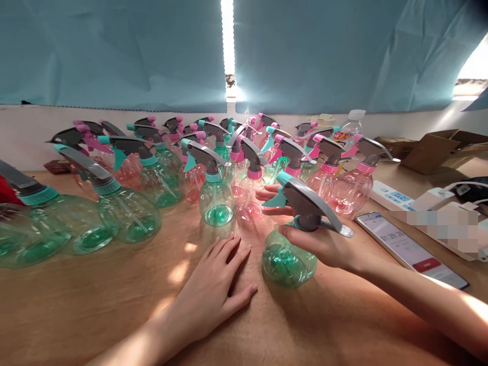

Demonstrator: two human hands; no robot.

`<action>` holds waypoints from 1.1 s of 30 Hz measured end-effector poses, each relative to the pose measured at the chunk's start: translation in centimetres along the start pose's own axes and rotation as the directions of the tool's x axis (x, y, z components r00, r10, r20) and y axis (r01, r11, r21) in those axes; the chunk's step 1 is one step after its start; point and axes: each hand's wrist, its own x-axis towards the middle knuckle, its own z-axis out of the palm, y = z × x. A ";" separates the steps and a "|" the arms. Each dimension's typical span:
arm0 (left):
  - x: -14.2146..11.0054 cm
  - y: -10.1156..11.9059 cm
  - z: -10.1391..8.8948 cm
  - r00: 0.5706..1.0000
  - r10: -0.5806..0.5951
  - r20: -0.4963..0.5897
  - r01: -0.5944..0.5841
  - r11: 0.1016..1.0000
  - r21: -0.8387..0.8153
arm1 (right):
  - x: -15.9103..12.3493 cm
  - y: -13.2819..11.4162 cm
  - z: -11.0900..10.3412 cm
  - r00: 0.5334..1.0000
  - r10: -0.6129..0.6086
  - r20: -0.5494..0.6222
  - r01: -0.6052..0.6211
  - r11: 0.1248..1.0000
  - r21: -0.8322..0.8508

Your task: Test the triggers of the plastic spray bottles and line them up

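My left hand (217, 284) lies palm down on the table with its fingers spread and nothing in it. Just right of it is a green spray bottle (287, 259) with a grey trigger head and a turquoise nozzle, leaning a little. My right hand (316, 241) is around the neck of this bottle, thumb on the near side and fingers reaching past the far side. The palm is partly hidden by the spray head. Directly beyond my hands stand another green spray bottle (216, 201) and a pink spray bottle (250, 201).
Several more green and pink spray bottles stand along the back and left, among them a green one (129, 216). At right lie a phone (409, 249) and a power strip (392, 195). Behind are a cardboard box (438, 152) and a blue curtain (114, 56).
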 end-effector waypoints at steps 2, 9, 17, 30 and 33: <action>0.1 0.0 -0.1 1.000 -0.002 0.013 0.002 1.000 0.000 | 0.1 -0.1 0.0 0.999 -0.031 0.013 0.031 0.999 0.013; 0.1 0.0 -0.1 1.000 0.002 -0.012 -0.002 1.000 -0.018 | 0.2 -0.1 -0.1 1.000 0.000 0.030 -0.001 1.000 0.013; 0.1 0.0 0.0 1.000 0.004 -0.015 -0.004 1.000 -0.021 | 0.1 -0.1 -0.3 1.000 0.015 0.011 -0.015 1.000 -0.011; 0.1 0.0 0.0 0.999 0.005 -0.034 -0.006 0.999 -0.036 | 0.2 -0.5 -0.2 0.998 0.068 -0.002 -0.068 0.997 -0.026; 0.1 0.1 0.0 1.000 -0.002 -0.028 0.001 0.999 -0.035 | 0.2 -0.7 -0.3 0.997 0.081 0.010 -0.081 0.996 -0.043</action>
